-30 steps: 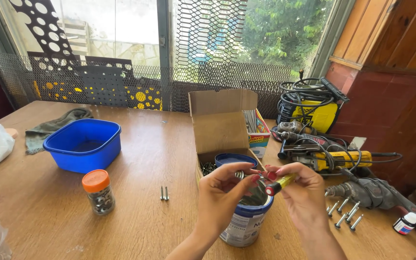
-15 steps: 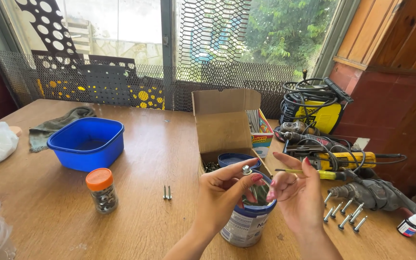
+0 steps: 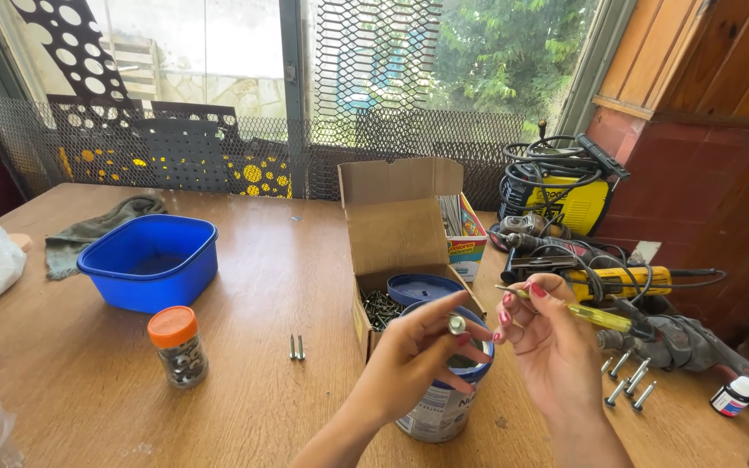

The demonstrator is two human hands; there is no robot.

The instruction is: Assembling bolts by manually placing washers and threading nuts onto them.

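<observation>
My left hand pinches a small silver screw between thumb and fingertips, just above an open blue-rimmed tin can on the wooden table. My right hand holds a yellow-handled screwdriver, its thin shaft pointing left, a little above and to the right of the screw. Both hands hover over the can near the table's front edge.
An open cardboard box with screws and a blue lid stands behind the can. A blue tub, an orange-capped jar and two loose screws lie left. Several bolts, power tools and a yellow machine crowd the right.
My hands have drawn slightly apart. The screwdriver tip has lifted off the screw, and my left hand now holds the screw head-up over the can.
</observation>
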